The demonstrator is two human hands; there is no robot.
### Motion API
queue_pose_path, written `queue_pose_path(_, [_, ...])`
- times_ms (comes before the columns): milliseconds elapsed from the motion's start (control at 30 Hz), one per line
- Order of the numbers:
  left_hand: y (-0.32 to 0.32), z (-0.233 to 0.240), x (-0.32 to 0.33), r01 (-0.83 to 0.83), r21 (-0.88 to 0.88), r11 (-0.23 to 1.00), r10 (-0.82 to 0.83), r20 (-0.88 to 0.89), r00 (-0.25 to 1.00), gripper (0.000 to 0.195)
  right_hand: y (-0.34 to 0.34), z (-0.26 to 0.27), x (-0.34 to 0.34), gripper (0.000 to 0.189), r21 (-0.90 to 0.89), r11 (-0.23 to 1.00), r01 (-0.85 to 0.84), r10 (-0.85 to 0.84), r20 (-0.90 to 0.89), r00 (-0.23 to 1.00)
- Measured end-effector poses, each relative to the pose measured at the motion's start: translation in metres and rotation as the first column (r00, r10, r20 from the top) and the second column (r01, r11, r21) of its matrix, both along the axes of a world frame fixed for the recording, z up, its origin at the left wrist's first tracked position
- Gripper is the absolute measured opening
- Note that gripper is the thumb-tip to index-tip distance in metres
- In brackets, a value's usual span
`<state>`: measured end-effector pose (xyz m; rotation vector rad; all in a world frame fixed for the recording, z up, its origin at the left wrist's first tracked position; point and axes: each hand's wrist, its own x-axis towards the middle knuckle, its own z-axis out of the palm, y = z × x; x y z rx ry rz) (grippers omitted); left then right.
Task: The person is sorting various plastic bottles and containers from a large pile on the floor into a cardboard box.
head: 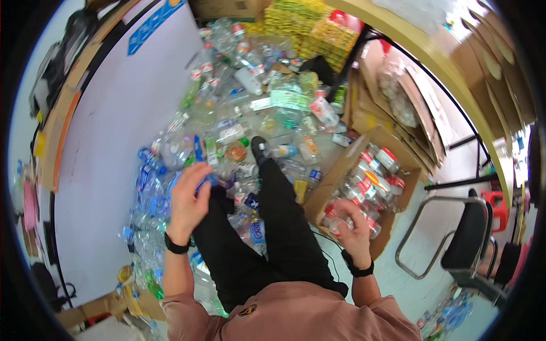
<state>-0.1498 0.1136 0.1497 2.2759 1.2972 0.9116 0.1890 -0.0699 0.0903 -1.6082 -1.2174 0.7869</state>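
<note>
My left hand hovers over a heap of blue-tinted plastic bottles. Its fingers curl beside a blue plastic piece; whether they grip it is unclear. On the right, my right hand reaches over the near edge of a cardboard box, thumb and fingers apart in a curved shape. Inside that box lie several clear plastic bottles with red labels and caps. A blue-capped bottle lies outside it, near my leg. Between my legs is a bottle with a blue label.
Mixed plastic bottles cover the floor ahead. A white panel borders the left. Yellow stacked packs stand at the back. At right are flattened cardboard, a table edge and a metal-framed chair. A cable trails beside my leg.
</note>
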Motion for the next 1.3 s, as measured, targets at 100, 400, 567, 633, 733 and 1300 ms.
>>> queue_pose_path(100, [0.004,0.0,-0.057,-0.225,-0.023,0.974,0.225,0.005,0.974,0.03,0.053,0.043,-0.06,0.041,0.045,0.894,-0.446,0.446,0.025,0.895])
queue_pose_path(400, [-0.017,-0.018,-0.11,-0.315,-0.515,0.797,0.601,0.727,0.332,0.018,0.274,-0.044,-0.128,0.042,-0.233,0.362,-0.902,0.931,0.13,0.34])
queue_pose_path(567, [0.028,-0.023,-0.1,-0.22,-0.488,0.845,0.527,0.83,0.182,0.026,0.36,-0.157,-0.094,0.039,-0.372,0.682,-0.63,0.713,0.146,0.686])
queue_pose_path(633, [0.051,-0.026,-0.093,-0.207,-0.478,0.854,0.514,0.837,0.187,0.029,0.375,-0.209,-0.076,0.037,-0.422,0.775,-0.471,0.538,0.049,0.841])
queue_pose_path(733, [0.077,-0.037,-0.08,-0.147,-0.486,0.861,0.477,0.675,0.563,0.032,0.356,-0.239,-0.063,0.036,-0.655,0.616,-0.438,0.436,-0.179,0.882])
queue_pose_path(1300, [0.138,-0.22,-0.125,-0.006,-0.614,0.789,-0.002,-0.012,1.0,0.053,0.55,-0.235,-0.269,0.049,-0.106,0.484,-0.869,0.835,-0.242,0.494])
